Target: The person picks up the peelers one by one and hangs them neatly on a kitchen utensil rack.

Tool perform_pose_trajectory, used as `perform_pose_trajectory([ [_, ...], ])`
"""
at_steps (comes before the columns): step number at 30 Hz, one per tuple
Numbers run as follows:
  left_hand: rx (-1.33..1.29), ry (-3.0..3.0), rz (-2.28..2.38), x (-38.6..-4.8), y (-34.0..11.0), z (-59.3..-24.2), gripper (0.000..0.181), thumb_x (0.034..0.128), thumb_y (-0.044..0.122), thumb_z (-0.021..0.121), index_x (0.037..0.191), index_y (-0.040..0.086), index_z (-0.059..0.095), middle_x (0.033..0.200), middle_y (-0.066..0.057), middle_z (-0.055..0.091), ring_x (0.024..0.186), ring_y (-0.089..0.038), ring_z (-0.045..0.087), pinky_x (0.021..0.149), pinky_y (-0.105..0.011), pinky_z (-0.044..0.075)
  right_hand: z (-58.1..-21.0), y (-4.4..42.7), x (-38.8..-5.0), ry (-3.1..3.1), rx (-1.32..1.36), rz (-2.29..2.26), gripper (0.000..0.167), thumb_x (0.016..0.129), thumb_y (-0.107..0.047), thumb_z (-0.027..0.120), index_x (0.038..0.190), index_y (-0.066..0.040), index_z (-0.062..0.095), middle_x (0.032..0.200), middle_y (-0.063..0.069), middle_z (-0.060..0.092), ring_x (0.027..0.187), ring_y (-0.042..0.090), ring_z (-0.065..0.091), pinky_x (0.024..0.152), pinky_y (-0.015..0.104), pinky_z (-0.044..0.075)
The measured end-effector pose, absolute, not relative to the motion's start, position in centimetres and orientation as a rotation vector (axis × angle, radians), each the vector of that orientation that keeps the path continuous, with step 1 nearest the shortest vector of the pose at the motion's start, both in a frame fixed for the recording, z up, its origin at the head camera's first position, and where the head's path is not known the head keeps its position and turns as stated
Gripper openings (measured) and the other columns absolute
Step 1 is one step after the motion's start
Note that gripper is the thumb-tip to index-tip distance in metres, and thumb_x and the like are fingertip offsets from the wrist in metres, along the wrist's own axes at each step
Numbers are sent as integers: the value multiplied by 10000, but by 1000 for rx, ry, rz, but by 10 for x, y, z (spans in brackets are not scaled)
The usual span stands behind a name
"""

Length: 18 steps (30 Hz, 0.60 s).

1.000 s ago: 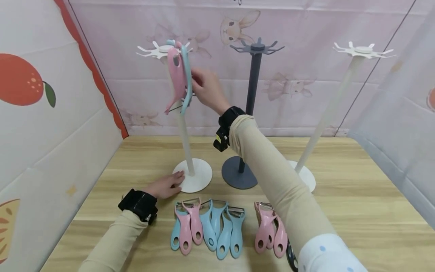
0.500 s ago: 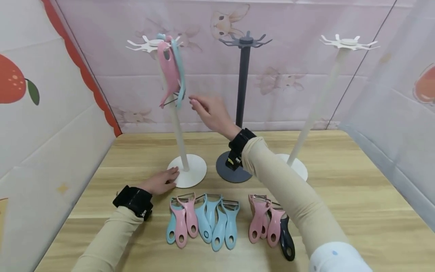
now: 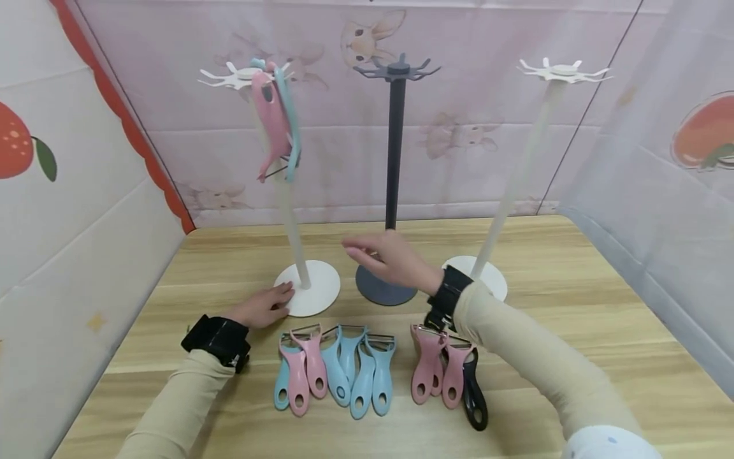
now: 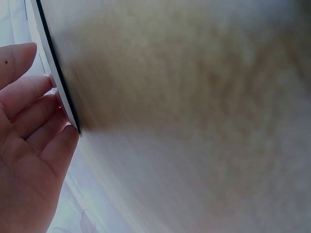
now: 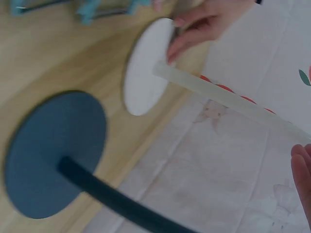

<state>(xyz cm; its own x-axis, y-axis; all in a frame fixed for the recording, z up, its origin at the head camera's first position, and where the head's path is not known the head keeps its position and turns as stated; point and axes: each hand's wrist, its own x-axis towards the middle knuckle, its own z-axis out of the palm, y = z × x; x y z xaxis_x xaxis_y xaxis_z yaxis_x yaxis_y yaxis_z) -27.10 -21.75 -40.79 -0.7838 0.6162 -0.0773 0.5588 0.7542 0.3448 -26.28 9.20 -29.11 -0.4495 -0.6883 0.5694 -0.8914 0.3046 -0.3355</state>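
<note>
My left hand (image 3: pixel 262 308) rests its fingers on the rim of the left white stand's round base (image 3: pixel 322 288). In the left wrist view those fingers (image 4: pixel 36 94) lie along the base's edge. From that stand's hook ring (image 3: pixel 220 78) hang a pink peeler (image 3: pixel 269 118) and light-blue peelers (image 3: pixel 291 121), partly overlapping. Holding nothing, my right hand (image 3: pixel 395 260) hovers in front of the dark grey stand (image 3: pixel 395 146), fingers loosely bent. Below it on the table lie pink peelers (image 3: pixel 427 366) and a black peeler (image 3: pixel 473 395).
A row of several light-blue peelers (image 3: pixel 362 382) and pink peelers (image 3: pixel 297 382) lies in front of the left stand. Another white stand (image 3: pixel 516 172) leans in view at the right. A patterned cloth backdrop (image 3: pixel 338 159) rises behind the wooden table (image 3: pixel 573 306).
My right hand has let go of the hanging peelers and moved down and to the right, away from the left stand. My left hand stays on the base. The head view has shifted slightly.
</note>
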Motion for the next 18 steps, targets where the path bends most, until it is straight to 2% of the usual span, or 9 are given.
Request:
perform_pose_trajectory([
  [9, 934, 2762, 473, -271, -219, -413, 450, 913, 105, 503, 1277, -145, 412, 1365, -323, 312, 1258, -457, 278, 1007, -530, 271, -338, 142, -234, -2504, 1434, 843, 274, 938, -118, 496, 1141, 28, 608, 1029, 132, 659, 795, 120, 641, 692, 286, 521],
  [12, 936, 2760, 487, -270, -220, -413, 456, 914, 102, 507, 1277, -152, 403, 1362, -332, 305, 1256, -464, 273, 1006, -533, 268, -349, 148, -229, -2607, 1442, 822, 287, 940, -120, 495, 1158, 42, 589, 1061, 158, 642, 857, 160, 643, 742, 298, 519],
  [18, 942, 2771, 480, -272, -216, -412, 465, 911, 105, 516, 1279, -155, 399, 1357, -341, 304, 1253, -468, 276, 1008, -531, 268, -360, 133, -231, -2780, 1465, 651, 354, 944, -189, 503, 1218, 31, 549, 1177, 169, 586, 1083, 240, 560, 909, 341, 448],
])
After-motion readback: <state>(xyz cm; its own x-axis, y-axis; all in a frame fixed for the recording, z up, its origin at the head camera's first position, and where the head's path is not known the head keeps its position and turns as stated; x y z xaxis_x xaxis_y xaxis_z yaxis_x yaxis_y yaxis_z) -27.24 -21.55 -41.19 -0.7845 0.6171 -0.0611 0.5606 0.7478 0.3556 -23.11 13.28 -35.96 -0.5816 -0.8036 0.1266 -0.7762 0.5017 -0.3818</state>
